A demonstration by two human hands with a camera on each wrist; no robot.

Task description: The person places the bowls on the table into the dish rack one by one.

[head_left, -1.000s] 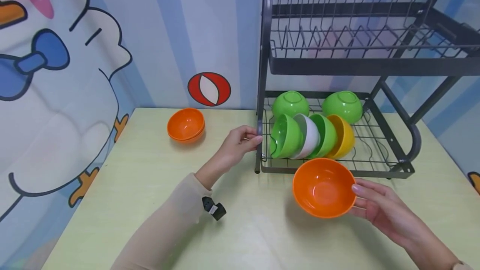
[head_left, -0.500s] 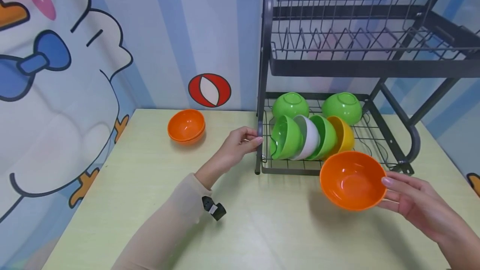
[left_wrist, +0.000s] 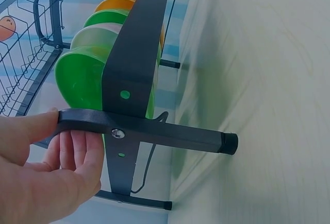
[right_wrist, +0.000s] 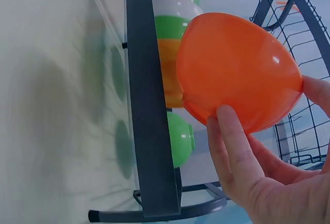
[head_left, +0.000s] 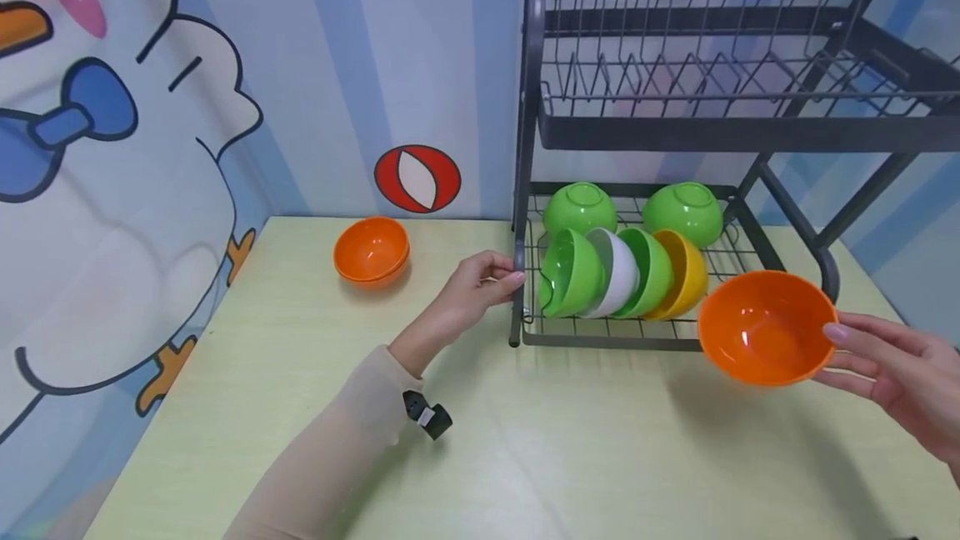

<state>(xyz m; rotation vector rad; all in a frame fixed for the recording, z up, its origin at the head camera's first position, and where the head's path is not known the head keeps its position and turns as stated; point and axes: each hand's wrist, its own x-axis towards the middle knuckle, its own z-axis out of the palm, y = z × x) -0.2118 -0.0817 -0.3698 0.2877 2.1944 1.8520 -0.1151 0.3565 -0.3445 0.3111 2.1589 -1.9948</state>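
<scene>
My right hand [head_left: 900,365] holds an orange bowl [head_left: 765,327] by its right side, thumb at the rim and fingers beneath. In the head view the bowl overlaps the front right of the dish rack's lower tier [head_left: 607,342]. My left hand [head_left: 476,286] grips the rack's front left upright [left_wrist: 82,121] between thumb and fingers. On the lower tier a green bowl [head_left: 577,277], a white bowl [head_left: 618,273], another green bowl [head_left: 651,273] and a yellow bowl [head_left: 686,273] stand on edge in a row. Behind them two green bowls [head_left: 581,207] lie upside down.
Two nested orange bowls [head_left: 371,248] sit at the back left of the table [head_left: 285,373]. The rack's upper tier [head_left: 712,133] of wire slots overhangs the lower one. A cartoon-printed wall [head_left: 322,82] stands behind.
My right hand has carried the orange bowl to the right and slightly up, from in front of the row to the rack's front right. The left hand has stayed on the upright.
</scene>
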